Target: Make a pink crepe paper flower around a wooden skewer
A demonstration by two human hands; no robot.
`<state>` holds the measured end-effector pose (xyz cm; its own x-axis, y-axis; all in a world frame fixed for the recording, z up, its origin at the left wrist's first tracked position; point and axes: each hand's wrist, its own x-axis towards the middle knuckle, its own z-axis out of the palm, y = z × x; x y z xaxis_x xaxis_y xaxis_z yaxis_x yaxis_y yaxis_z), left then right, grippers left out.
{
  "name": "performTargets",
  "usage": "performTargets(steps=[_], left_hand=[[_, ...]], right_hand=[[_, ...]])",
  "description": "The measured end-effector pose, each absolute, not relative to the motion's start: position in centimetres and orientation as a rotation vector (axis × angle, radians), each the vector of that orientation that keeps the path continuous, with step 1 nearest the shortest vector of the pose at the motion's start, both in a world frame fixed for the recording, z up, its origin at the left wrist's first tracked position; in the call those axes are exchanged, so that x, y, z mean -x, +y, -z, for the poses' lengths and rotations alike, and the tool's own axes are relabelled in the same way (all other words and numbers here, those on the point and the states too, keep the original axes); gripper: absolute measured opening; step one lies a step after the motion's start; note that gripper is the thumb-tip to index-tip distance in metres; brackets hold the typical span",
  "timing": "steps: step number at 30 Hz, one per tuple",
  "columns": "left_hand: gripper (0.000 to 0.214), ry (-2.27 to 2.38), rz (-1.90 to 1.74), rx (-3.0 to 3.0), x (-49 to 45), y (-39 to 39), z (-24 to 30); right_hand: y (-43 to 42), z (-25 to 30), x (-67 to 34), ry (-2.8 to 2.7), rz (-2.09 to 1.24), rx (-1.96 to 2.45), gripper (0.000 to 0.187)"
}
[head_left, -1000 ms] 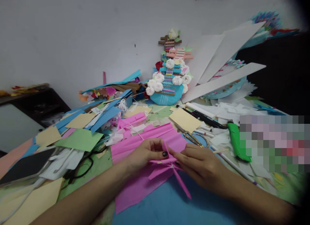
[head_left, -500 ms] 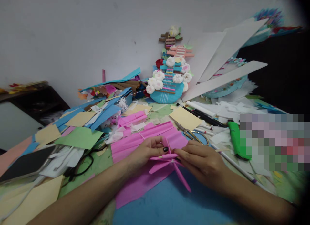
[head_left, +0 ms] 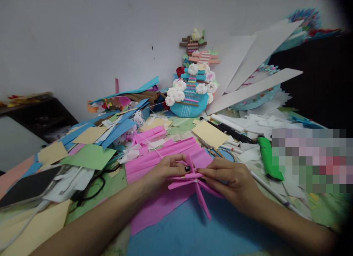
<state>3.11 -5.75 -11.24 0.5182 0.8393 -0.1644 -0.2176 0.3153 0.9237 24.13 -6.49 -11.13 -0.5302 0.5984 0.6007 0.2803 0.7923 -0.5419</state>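
Between my two hands is a pink paper flower (head_left: 202,202), its narrow petals spread out from a small pale centre. My left hand (head_left: 173,168) pinches its upper left petals with thumb and fingers; the thumb wears dark nail polish. From the right, my right hand (head_left: 230,177) grips the flower near its centre, with some fingertips hidden behind the petals. Under the hands lies a pink crepe paper sheet (head_left: 154,208), partly pleated, on top of a blue sheet (head_left: 176,235). Gold-handled scissors (head_left: 223,152) rest just beyond my right hand.
A blue paper guitar (head_left: 190,101) with white paper flowers leans at the wall. To the left are a phone (head_left: 30,182), a black cable (head_left: 95,189) and loose coloured papers (head_left: 89,155). Black pens (head_left: 231,132), a green tube-like object (head_left: 268,158) and white scraps lie right.
The flower has turned slightly in my hands: its lower petal now points more straight down, and another petal shows below my right fingers. Both hands keep their hold.
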Motion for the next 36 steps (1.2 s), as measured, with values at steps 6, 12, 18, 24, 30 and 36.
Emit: performTargets(steps=[6,12,18,24,30,36], left_hand=[[0.031,0.753,-0.742,-1.000,-3.0,-5.3,11.2],[0.036,0.794,-0.698,-1.010,-2.8,-5.1,11.4],[0.038,0.829,-0.698,-1.003,-2.9,-5.2,11.1],[0.038,0.860,-0.680,-1.028,-3.1,-5.3,10.9],[0.036,0.830,-0.672,-1.088,-3.2,-5.6,11.0],[0.036,0.779,-0.683,-1.073,-3.2,-5.7,11.2]], right_hand=[[-6.5,11.0,-24.1,-2.087,-0.614,0.715,0.017],[-6.4,11.6,-24.1,-2.203,-0.373,0.735,0.014],[-6.3,11.4,-24.5,-2.501,-0.199,0.984,0.022],[-6.6,10.6,-24.1,-2.397,-0.537,1.075,0.024],[-6.9,10.5,-23.8,-2.284,-0.765,1.070,0.023],[-6.9,10.0,-24.0,-2.222,-0.888,1.049,0.028]])
